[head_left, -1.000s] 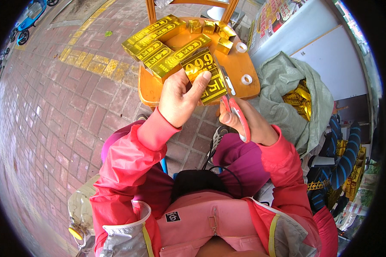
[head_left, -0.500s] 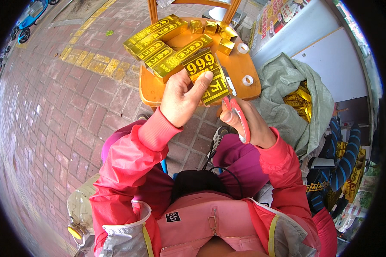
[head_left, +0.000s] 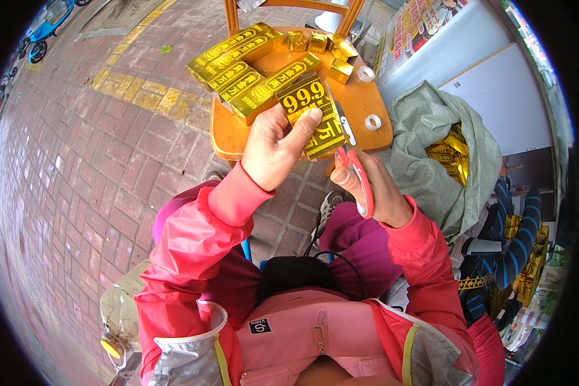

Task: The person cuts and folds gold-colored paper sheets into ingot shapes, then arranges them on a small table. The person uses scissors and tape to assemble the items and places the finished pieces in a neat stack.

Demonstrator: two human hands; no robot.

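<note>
My left hand [head_left: 276, 143] pinches a flat gold-and-black printed paper piece [head_left: 310, 106], thumb on top and fingers underneath. In my right hand [head_left: 370, 186] is a pair of scissors [head_left: 360, 177] with red handles. Its blades reach up along the right edge of the printed piece; how far they cut into it I cannot tell. Just beyond my hands, several long gold printed boxes [head_left: 238, 55] lie on the wooden chair seat [head_left: 228, 138]. Small gold cubes [head_left: 341, 69] stand at the seat's back right.
Two rolls of clear tape [head_left: 372, 122] lie on the seat's right side. A grey-green woven sack [head_left: 424, 109] with gold foil pieces stands right of the chair. At lower left is a large plastic bottle [head_left: 119, 309]. Brick paving [head_left: 96, 193] spreads to the left.
Almost nothing differs. The view has shifted very slightly, and both hands keep the same hold on the printed piece and the scissors.
</note>
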